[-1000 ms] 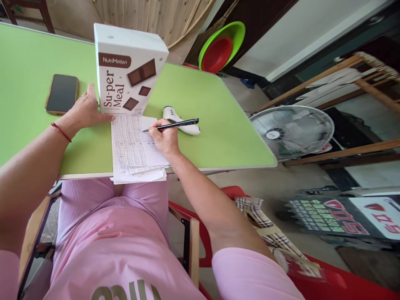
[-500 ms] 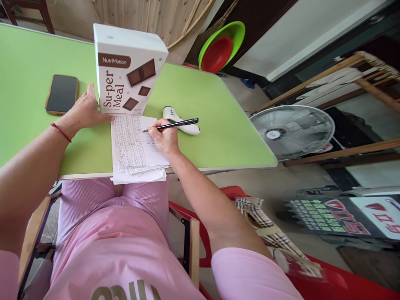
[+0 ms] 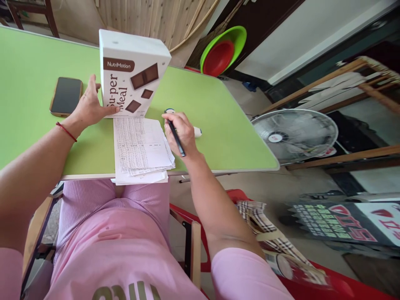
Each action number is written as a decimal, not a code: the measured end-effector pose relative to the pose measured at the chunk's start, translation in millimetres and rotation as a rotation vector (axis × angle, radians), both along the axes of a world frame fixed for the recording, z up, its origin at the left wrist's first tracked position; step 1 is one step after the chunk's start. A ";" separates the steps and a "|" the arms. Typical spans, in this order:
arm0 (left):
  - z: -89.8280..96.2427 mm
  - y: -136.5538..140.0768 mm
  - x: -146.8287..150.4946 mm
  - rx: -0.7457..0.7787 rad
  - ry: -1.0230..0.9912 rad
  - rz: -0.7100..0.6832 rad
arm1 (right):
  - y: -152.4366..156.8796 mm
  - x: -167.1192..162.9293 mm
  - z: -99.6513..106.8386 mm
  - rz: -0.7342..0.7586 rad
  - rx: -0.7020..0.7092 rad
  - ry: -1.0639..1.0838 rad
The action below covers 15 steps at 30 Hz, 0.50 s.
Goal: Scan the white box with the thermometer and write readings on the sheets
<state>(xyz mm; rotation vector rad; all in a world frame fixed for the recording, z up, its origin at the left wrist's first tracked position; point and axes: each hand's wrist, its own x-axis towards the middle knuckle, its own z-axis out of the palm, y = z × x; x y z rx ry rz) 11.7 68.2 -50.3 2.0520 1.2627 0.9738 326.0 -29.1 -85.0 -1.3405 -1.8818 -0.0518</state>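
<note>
A green table is seen bearing a white box, upright, touched at its side by the open-fingered left hand. Beside it lie papers. A pen is gripped by the closed right hand.

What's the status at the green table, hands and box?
Left hand on the box. Right hand holds pen, over the white device. Papers between.

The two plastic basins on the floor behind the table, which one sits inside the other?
The red basin sits nested inside the larger lime-green basin, whose rim shows all around it. Both lean tilted beyond the green table.
</note>
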 end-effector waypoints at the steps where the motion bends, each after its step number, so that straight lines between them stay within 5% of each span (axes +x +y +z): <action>1: -1.2 1.3 1.1 -0.006 -0.021 0.000 | 0.1 5.7 1.1 0.004 -0.021 -0.096; 8: -5.3 5.4 12.9 -0.024 -0.191 -0.027 | -3.8 16.4 -6.1 0.067 -0.150 -0.439; 15: -8.6 9.5 8.2 -0.035 -0.211 0.004 | 10.6 59.4 0.7 -0.313 -0.135 -0.308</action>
